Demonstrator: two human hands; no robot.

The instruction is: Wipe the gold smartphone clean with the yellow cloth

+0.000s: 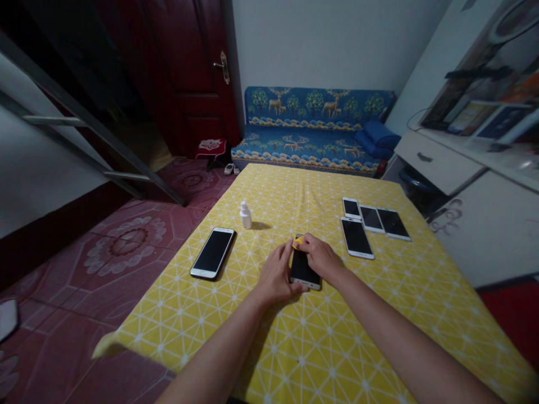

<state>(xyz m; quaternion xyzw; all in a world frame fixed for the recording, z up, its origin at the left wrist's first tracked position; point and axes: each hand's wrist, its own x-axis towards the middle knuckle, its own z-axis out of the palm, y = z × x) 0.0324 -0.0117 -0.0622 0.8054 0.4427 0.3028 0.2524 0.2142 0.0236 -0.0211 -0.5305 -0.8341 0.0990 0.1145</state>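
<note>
- One phone (304, 270) lies on the tablecloth (177, 314), left hand (278, 274) holding its edges, right hand (319, 255) pinching a yellow piece (298, 242) against it.
- If the bracing slackens, pressure could skid it.

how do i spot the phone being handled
Find the yellow tablecloth, then the left hand and right hand near its middle. Under them lies a phone, a small yellow item at its far end. The other phones lie untouched.

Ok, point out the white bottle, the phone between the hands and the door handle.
White bottle (246, 219), head view: middle of its body.
Phone (305, 271), head view: lower part of its dark screen.
Door handle (224, 68), head view: its metal plate.
</note>
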